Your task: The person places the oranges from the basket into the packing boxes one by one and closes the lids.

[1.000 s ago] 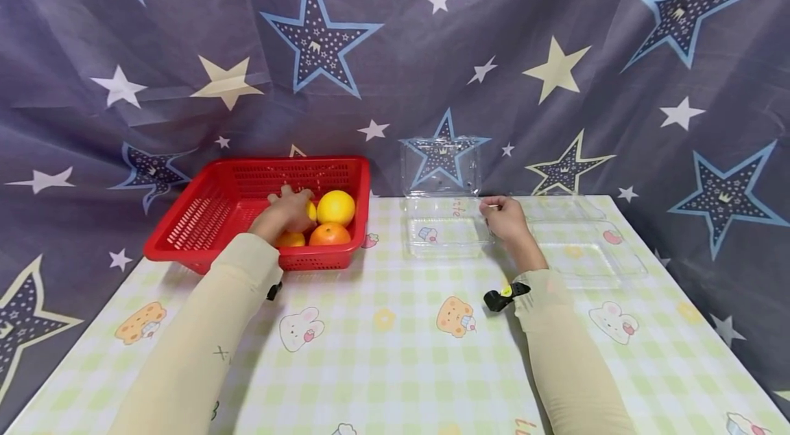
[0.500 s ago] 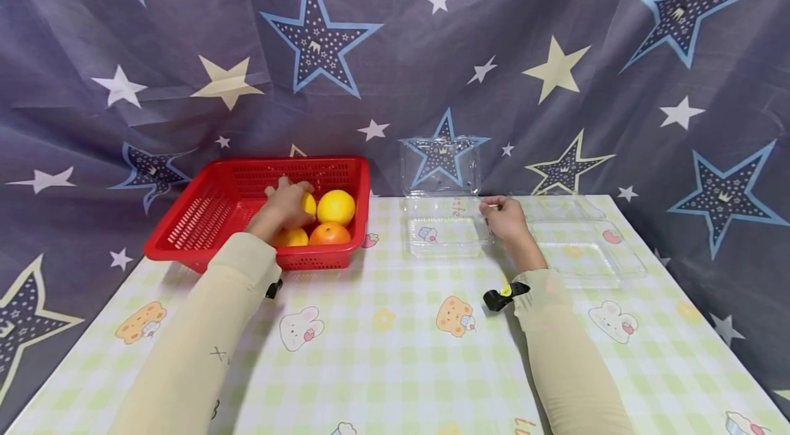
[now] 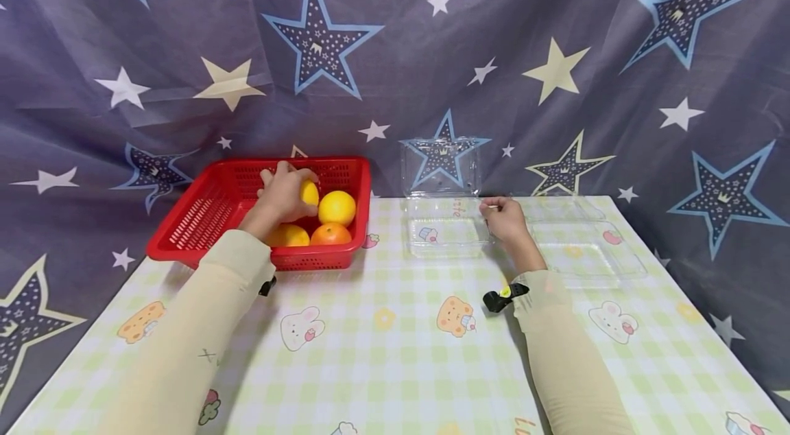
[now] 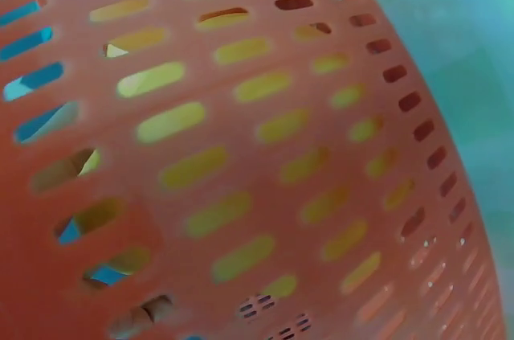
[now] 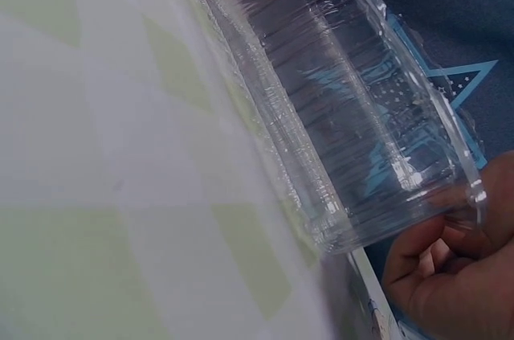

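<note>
My left hand [image 3: 282, 189] is inside the red basket [image 3: 321, 258], its fingers curled round a yellow fruit [image 3: 309, 195]. I cannot tell whether that fruit is off the basket's floor: the head view gives me only the part beyond the fingers, and the left wrist view is filled by the slotted red wall, with yellow showing through.

My right hand [image 3: 507, 219] pinches the right edge of a clear box [image 3: 447, 236] on the desk [image 3: 382, 366], just below where its lid [image 3: 440, 167] stands up in front of the starry backdrop [image 3: 401, 78]. The right wrist view confirms the fingers at that rim.

As I judge it, the work is at an early point. What I can count as done is the grip on one fruit and the box standing with its lid up, steadied. What I cannot count is any fruit delivered: none shows in the clear box, nor in the second clear container [image 3: 580, 260] to its right. All four fruits I can make out are within the basket: the gripped one, a yellow neighbour [image 3: 337, 208] just right of it, an orange fruit [image 3: 331, 234] by the front wall, and an orange-yellow one [image 3: 291, 236] partly behind my wrist. Those last three are ungripped, so most is left.
</note>
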Available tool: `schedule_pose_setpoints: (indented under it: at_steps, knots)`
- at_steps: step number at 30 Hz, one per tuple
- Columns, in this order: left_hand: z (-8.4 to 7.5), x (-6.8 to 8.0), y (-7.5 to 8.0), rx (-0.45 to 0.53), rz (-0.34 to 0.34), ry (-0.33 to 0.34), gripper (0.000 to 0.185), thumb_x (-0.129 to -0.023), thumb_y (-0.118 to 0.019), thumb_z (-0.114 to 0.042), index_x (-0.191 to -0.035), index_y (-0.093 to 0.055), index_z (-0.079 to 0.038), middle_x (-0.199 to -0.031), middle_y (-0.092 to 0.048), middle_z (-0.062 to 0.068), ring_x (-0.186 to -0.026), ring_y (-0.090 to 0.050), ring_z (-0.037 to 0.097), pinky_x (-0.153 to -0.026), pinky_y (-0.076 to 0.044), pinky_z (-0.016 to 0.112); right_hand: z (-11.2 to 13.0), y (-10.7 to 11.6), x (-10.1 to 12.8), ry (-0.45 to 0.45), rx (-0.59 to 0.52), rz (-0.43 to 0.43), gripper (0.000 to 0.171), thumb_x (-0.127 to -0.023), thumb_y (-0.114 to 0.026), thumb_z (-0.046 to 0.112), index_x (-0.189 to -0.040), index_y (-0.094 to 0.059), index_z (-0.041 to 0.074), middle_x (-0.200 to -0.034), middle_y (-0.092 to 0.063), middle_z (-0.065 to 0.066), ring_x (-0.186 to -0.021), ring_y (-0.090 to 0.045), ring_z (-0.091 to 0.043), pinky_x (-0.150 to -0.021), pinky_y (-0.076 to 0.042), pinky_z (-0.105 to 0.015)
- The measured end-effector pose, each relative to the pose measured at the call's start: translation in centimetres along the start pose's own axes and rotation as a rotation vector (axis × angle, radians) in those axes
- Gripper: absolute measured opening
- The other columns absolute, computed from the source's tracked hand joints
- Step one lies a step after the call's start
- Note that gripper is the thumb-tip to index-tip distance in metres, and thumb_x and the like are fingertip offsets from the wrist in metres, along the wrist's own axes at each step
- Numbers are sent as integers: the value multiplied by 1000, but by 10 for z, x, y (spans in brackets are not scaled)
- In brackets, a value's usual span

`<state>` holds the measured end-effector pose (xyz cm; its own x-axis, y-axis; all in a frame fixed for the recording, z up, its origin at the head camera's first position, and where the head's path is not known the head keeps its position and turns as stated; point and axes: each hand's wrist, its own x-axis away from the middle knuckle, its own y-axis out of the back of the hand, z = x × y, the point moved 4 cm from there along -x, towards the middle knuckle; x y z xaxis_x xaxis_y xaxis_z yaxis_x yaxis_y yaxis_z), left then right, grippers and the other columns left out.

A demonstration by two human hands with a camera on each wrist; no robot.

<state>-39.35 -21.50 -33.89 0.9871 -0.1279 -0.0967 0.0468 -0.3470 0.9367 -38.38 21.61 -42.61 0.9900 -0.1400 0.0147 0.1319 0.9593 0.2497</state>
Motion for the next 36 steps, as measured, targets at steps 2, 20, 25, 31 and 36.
schedule_pose_setpoints:
  at_steps: [2,20,25,31,36]
  knots:
    - [-1,0,1,-9,-3,-6,66,-73,-87,-19,-133,-62,-13,-135,-35,26,-125,-25,54,-90,-42,72,0,0,0,0,-2,-4,36,-106,-54,12,-134,-55,-11,-94,-55,-12,-65,-49,-10,-54,-40,-20]
    - [-40,5,10,-12,-53,-97,68,-70,-89,-22,-132,-63,-16,-143,-33,25,-133,-21,51,-95,-36,77,-4,0,-3,2,20,-25,33,-106,-55,15,-130,-58,-8,-93,-56,-6,-80,-56,-19,-60,-44,-21]
    - [-58,7,9,-2,-91,-142,70,-66,-90,-22,-132,-64,-17,-135,-38,19,-134,-21,47,-93,-40,68,-4,0,-3,-2,29,-21,36,-106,-55,16,-133,-57,-8,-95,-57,-7,-84,-57,-23,-60,-45,-22]
    - [-79,7,5,-10,-120,-176,72,-65,-91,-24,-132,-64,-20,-139,-38,17,-136,-21,46,-94,-40,64,-4,0,-2,0,18,-17,37,-106,-55,15,-134,-56,-9,-95,-56,-7,-79,-55,-18,-59,-44,-21]
    - [-97,8,0,-15,-134,-202,73,-66,-92,-26,-133,-64,-24,-142,-38,15,-131,-27,40,-92,-40,57,-2,1,0,-6,15,-4,38,-107,-53,15,-137,-55,-9,-98,-56,-9,-78,-54,-17,-59,-44,-22]
